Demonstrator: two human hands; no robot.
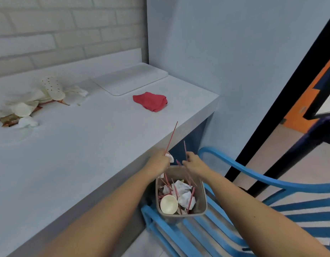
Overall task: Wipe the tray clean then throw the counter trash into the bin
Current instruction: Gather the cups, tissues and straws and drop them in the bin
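A grey bin point(202, 204) stands on a blue chair below the counter edge, filled with crumpled napkins, red straws and a paper cup. Both hands hover above its far rim. My left hand point(159, 160) grips a red straw point(171, 138) and a bit of white paper. My right hand point(192, 163) pinches another red straw point(185, 148). A white tray point(130, 80) lies at the back of the counter, with a red cloth point(151, 101) crumpled in front of it. A heap of trash point(30, 102) with paper cups, lids and napkins sits at the counter's left.
The white counter point(77, 145) ends at a blue wall point(234, 62) on the right. The blue slatted chair point(253, 210) stands beside the counter. A dark door frame point(282, 112) slants at the right.
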